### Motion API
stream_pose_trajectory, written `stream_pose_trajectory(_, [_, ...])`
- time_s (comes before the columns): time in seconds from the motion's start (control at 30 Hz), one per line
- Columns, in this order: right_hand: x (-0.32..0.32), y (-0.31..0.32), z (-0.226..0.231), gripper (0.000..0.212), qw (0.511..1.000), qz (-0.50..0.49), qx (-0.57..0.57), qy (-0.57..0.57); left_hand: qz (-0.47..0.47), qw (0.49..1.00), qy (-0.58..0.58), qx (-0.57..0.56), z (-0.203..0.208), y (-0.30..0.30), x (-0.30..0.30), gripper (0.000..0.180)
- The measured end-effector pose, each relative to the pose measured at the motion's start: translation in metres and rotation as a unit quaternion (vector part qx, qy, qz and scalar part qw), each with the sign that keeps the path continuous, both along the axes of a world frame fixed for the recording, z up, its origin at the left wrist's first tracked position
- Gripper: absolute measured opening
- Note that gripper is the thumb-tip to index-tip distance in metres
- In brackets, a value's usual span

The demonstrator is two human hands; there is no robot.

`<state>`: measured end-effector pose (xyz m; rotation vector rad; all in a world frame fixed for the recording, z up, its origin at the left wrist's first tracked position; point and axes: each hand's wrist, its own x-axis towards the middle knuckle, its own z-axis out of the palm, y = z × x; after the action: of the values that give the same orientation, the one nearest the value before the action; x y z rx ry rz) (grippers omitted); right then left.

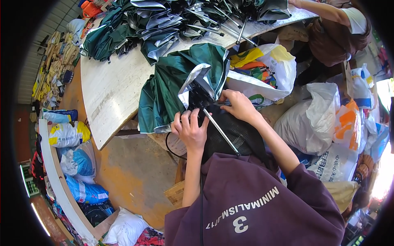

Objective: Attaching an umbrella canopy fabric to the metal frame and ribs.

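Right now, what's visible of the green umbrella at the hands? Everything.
The green umbrella has a dark green, fabric-like canopy, silvery inside, loosely bunched. Black ribs cluster at its opening, and a shiny, metal-looking shaft slants down and right. In view the canopy overlaps the edge of the white table. The left hand touches it near the ribs; the right hand is at its right side, contact unclear.

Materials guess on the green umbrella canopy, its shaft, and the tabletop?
Green umbrella canopy: likely thin synthetic fabric, soft sheen outside, silvery coating inside; it creases sharply and the turned-back edge shines.
Umbrella shaft: looks like bright metal, polished or plated, given the crisp highlights along its length.
Tabletop: white, scuffed surface with a darker edge; possibly painted or laminated board, can't confirm.
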<state>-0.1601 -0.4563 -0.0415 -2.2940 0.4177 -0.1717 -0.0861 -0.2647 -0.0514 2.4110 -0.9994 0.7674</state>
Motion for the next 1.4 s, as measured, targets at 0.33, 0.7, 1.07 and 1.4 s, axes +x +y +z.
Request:
stream_pose_trajectory(0.33, [-0.008,0.002,0.005,0.019,1.0,0.011,0.012,-0.01,-0.001,1.0,-0.005,-0.002,0.004,0.004,-0.004,0.036])
stream_pose_trajectory(0.7, [-0.031,-0.001,0.04,0.022,0.998,-0.008,0.067,-0.009,0.004,1.0,0.018,0.001,-0.001,0.002,-0.004,0.036])
stream_pose_trajectory(1.07, [-0.091,0.075,0.099,0.031,0.998,-0.044,0.053,0.016,0.008,1.0,0.013,-0.006,0.007,0.004,-0.003,0.034])
stream_pose_trajectory(1.4, [-0.099,0.058,0.12,0.018,0.886,0.047,0.456,0.068,-0.08,0.994,0.069,-0.014,0.072,0.005,-0.013,0.041])
